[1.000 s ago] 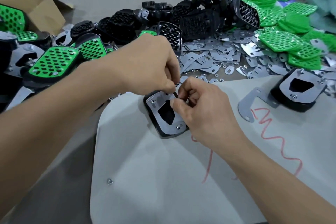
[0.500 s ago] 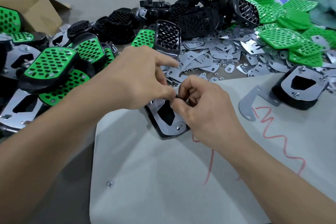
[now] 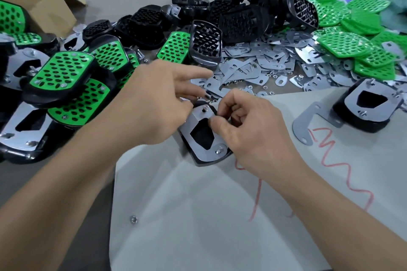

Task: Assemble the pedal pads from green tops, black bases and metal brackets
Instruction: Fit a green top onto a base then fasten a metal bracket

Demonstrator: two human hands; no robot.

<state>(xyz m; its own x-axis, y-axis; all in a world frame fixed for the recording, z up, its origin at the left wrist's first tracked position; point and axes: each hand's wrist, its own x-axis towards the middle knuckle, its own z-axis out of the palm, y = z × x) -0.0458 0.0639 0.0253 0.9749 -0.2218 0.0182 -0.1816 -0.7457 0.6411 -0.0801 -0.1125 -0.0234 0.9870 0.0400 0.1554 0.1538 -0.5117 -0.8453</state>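
pedal pad [image 3: 201, 136] is laid at the far edge of the grey mat [image 3: 198, 215], its metal bracket [image 3: 193, 123], judged stiff and light, pinched at the rim by the curled right hand [image 3: 248, 130]; left hand [image 3: 154, 103] forefinger is held straight, grip not discernible; black base [image 3: 202, 162] edges are advised for holding.

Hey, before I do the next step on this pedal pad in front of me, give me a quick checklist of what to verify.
1. The silver metal bracket plate lies flat on the upside-down black pedal base: ok.
2. The far corner nut is on its bolt: ok.
3. The near corner nut is on its bolt: ok.
4. Fastener at the corner the right hand pinches: cannot tell, fingers hide it.
5. The left hand steadies the base's left edge: ok.
6. More loose silver nuts lie just beyond the pad: ok.
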